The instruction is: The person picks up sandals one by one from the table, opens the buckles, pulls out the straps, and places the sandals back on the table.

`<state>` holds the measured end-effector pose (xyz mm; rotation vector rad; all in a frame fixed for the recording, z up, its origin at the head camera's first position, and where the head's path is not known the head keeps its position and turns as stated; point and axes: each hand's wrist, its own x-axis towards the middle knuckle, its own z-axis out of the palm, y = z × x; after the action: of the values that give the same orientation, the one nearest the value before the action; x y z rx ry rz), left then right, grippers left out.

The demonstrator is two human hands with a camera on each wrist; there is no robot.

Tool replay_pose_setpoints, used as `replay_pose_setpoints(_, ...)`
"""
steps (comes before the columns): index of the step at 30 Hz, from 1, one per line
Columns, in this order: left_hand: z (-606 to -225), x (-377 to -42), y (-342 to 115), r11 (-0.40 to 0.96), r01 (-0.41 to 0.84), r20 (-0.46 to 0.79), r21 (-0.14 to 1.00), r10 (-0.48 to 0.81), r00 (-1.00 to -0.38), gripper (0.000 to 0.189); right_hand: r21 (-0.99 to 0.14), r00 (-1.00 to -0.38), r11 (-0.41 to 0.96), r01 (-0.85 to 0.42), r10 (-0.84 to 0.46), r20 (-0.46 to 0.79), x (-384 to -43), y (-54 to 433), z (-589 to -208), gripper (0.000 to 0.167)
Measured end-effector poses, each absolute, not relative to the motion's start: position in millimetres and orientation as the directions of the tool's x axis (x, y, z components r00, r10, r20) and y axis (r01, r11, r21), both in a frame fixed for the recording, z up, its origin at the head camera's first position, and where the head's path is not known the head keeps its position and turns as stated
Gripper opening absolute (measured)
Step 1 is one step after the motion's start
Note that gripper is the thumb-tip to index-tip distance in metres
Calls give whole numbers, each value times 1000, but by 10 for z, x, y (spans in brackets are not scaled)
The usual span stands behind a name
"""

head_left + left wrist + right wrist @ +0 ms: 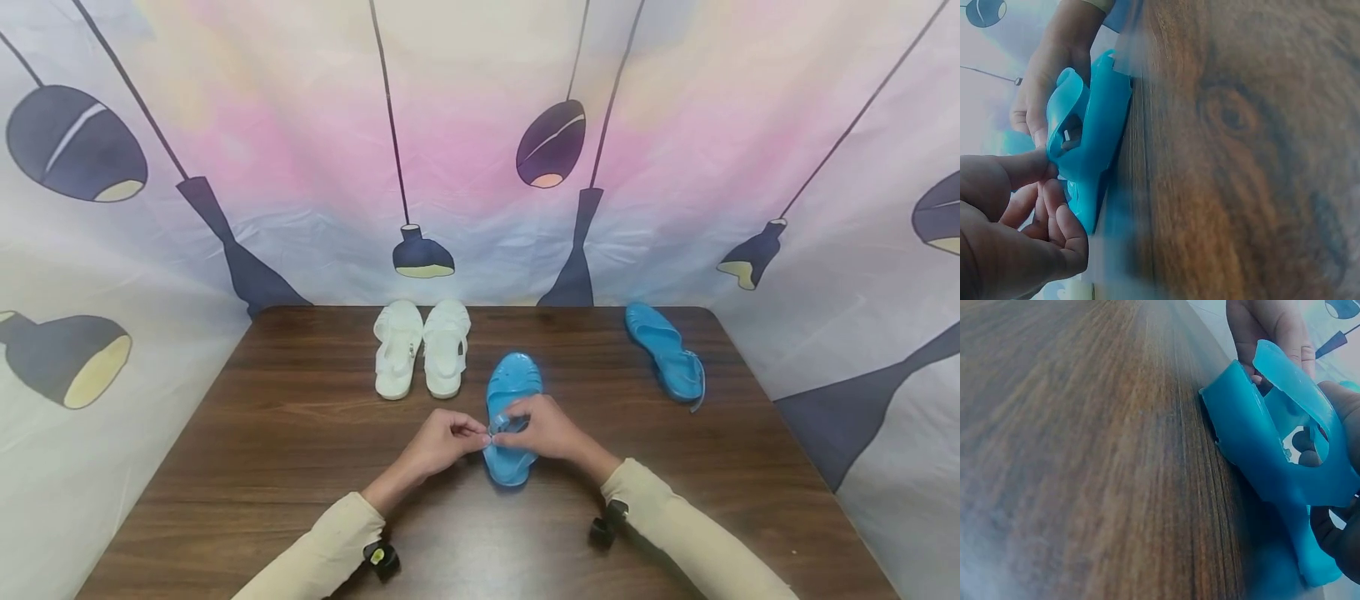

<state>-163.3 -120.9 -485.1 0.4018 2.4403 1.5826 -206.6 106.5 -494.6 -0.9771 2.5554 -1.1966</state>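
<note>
A glossy blue jelly sandal point(515, 372) lies on the table before me, toe pointing away. My left hand point(442, 442) comes from its left and pinches the ankle strap point(1066, 94) between thumb and fingers, beside a small fastening. From the other side my right hand point(547, 429) reaches over the sandal and pinches the strap at the same spot. Their fingertips meet there and mostly hide the fastening. In the right wrist view the strap point(1294, 372) arches above the heel, with fingers of my right hand point(1342, 540) at its side.
A pair of white sandals point(399, 383) stands side by side at the back left of the brown wooden table point(300, 433). The other blue sandal point(660, 342) lies at the back right, its strap end hanging loose. A printed cloth point(480, 167) hangs behind the table.
</note>
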Motion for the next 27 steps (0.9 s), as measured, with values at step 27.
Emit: replay_pose_setpoints(27,-4842,-1644,-1246,361,69,-64,930,344,-937,24,-784,-804,466,-411,-590,71,-2082,1123,-4926,34)
